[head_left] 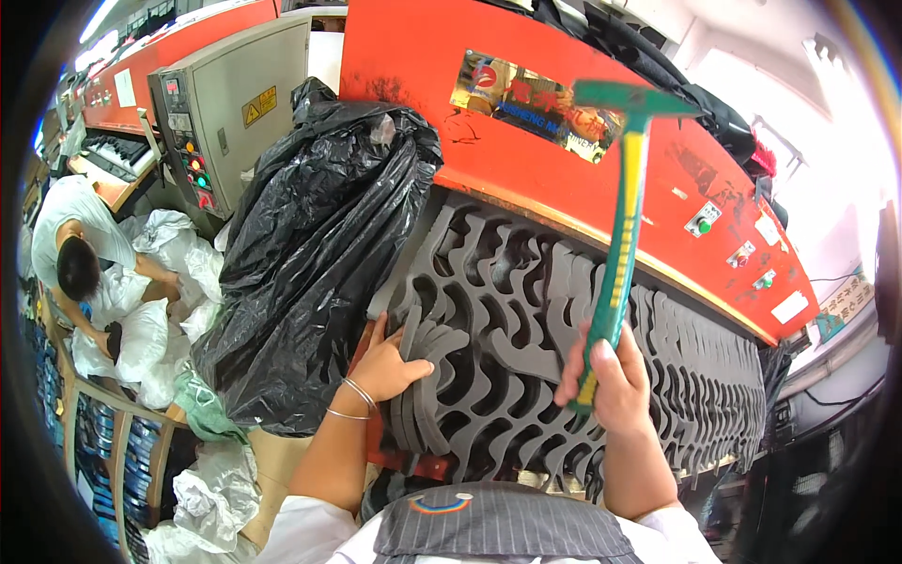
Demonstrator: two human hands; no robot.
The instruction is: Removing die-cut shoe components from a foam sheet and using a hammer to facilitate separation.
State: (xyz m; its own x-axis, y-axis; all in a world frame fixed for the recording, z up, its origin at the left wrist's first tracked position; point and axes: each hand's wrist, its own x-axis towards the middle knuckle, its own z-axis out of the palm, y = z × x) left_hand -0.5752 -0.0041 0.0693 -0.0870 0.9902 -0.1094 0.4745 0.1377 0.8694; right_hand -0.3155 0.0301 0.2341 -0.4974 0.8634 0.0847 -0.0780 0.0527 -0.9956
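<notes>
My right hand (618,385) is closed round the lower handle of a green and yellow hammer (622,254). The hammer stands upright with its head raised in front of the red machine. Below it lies a thick grey foam sheet (512,376), cut through with rows of curved shapes. My left hand (387,368), with bangles on the wrist, grips a few curved grey foam strips (418,414) at the sheet's left end, thumb on the near side. Part of its fingers is hidden behind the strips.
Behind the foam rises a red machine (404,56) with buttons. A large black plastic bag (319,254) stands at the left, beside a grey control cabinet (240,103). Farther left, another person (80,244) bends over white plastic bags (146,338). More bags lie lower left.
</notes>
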